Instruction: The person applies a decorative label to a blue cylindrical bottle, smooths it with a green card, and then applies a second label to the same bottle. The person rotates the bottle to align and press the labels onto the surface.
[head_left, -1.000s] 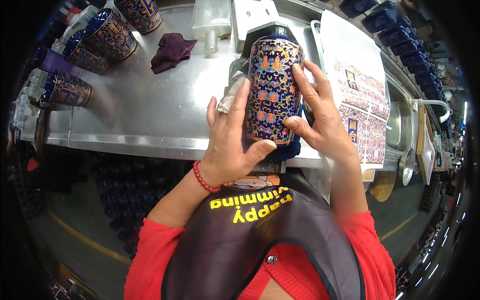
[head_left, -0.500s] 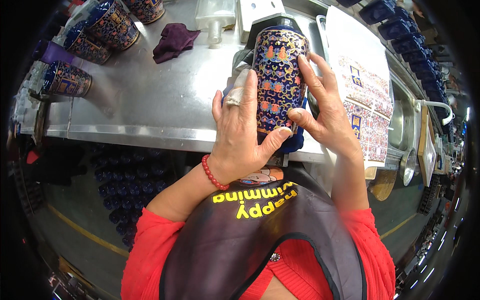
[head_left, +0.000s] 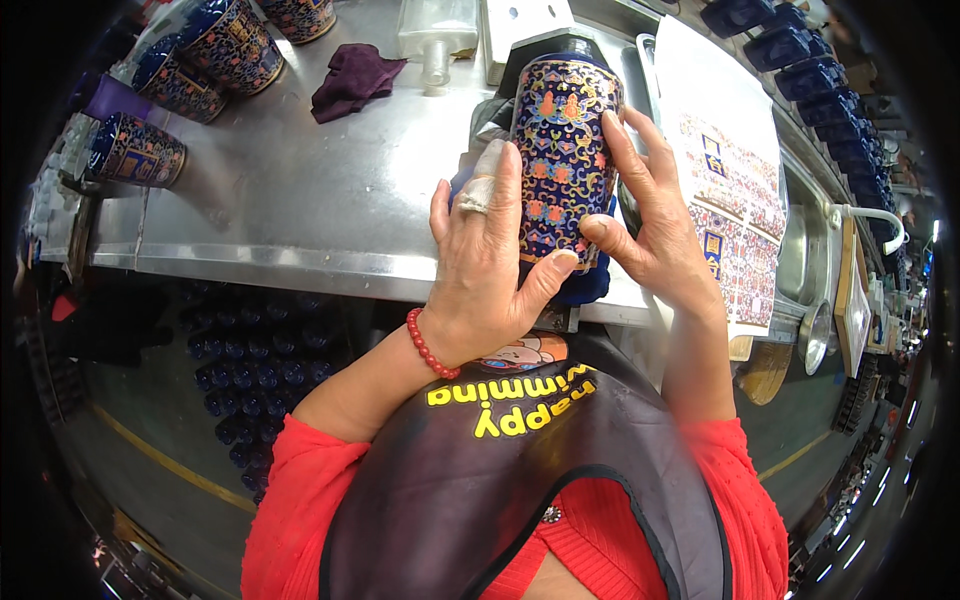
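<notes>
A dark blue bottle (head_left: 563, 165) with a colourful floral and gold pattern lies in front of me, its neck pointing away, over a dark rest and blue cloth. My left hand (head_left: 480, 240) grips its left side, fingers stretched along it and thumb at the near end. White tape wraps one of its fingers; red beads circle the wrist. My right hand (head_left: 655, 215) holds the right side, with curved fingertips on the upper part and the thumb on the pattern lower down. How far the fingers reach underneath is hidden.
Several similar patterned containers (head_left: 138, 150) stand at the far left of the metal bench (head_left: 270, 200). A purple cloth (head_left: 355, 82) and a clear bottle (head_left: 435, 35) lie behind. To the right are printed pattern sheets (head_left: 735, 190), a sink (head_left: 800, 225) and rows of blue bottles (head_left: 815, 80).
The view has shifted slightly. Both hands stay on the bottle in nearly the same pose, and the bottle shows no clear movement.
</notes>
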